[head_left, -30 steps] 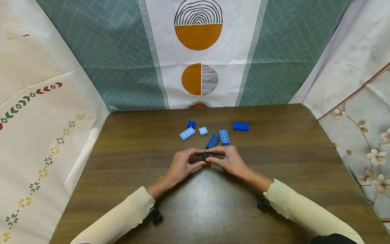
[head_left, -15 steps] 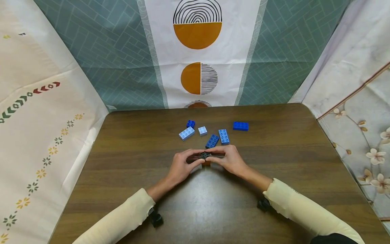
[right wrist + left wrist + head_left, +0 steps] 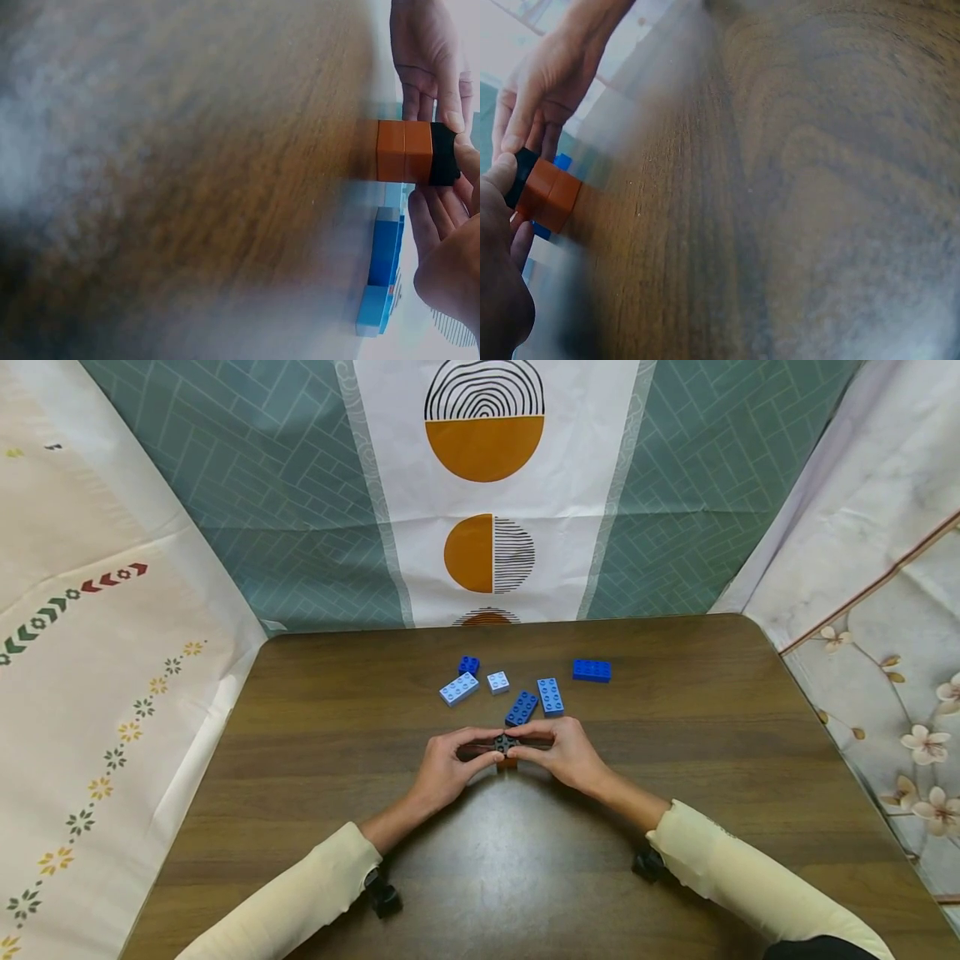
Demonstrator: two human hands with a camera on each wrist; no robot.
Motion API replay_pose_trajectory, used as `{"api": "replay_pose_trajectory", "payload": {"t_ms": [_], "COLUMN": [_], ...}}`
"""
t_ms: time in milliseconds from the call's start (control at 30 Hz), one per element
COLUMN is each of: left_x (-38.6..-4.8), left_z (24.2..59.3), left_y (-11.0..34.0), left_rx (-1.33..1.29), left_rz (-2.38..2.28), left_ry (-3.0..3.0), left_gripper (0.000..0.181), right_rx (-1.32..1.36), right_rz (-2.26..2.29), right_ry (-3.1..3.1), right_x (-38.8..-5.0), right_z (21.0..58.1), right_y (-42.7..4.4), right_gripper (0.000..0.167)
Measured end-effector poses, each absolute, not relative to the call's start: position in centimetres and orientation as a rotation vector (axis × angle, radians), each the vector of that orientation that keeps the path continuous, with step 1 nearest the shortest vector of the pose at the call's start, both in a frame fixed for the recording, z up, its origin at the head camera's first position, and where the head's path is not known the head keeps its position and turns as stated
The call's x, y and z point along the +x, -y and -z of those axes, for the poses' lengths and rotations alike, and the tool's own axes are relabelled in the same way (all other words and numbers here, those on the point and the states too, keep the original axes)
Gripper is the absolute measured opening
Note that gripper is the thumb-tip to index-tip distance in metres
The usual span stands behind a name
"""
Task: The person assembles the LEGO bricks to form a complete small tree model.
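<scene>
In the head view, my left hand and right hand meet near the middle of the table. Between them is a black toy brick with studs on top. Thumbs in front and fingers behind, both hands pinch this brick from its two sides. Directly under it are two stacked orange bricks, which the right wrist view shows most plainly. The orange stack stands upright on the table, its faces lined up with the black brick. The far side of the stack is hidden by the fingers.
Beyond the hands lie loose bricks: a dark blue one, a mid-blue one, a long light blue one, a small pale one, a small blue one and a bright blue one. The wooden table ends at hanging cloths.
</scene>
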State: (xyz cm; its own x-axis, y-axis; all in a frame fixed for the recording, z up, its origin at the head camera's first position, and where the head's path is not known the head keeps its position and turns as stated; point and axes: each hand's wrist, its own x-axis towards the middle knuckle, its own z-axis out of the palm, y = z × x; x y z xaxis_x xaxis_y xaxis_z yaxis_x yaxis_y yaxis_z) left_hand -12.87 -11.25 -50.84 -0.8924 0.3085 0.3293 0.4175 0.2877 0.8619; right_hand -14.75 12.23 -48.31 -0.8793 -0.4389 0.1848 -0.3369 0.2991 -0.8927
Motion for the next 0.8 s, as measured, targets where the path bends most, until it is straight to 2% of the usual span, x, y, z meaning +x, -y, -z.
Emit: {"api": "replay_pose_trajectory", "payload": {"t_ms": [800], "left_x": [-12.97], "left_z": [51.33], "left_y": [11.31], "left_rx": [-0.717], "left_rz": [1.659], "left_ry": [2.398], "left_gripper": [0.032], "right_rx": [-0.73], "right_rz": [1.731], "right_ry": [-2.319], "right_x": [-15.04], "right_z": [48.99], "right_y": [-12.64], "right_gripper": [0.029]}}
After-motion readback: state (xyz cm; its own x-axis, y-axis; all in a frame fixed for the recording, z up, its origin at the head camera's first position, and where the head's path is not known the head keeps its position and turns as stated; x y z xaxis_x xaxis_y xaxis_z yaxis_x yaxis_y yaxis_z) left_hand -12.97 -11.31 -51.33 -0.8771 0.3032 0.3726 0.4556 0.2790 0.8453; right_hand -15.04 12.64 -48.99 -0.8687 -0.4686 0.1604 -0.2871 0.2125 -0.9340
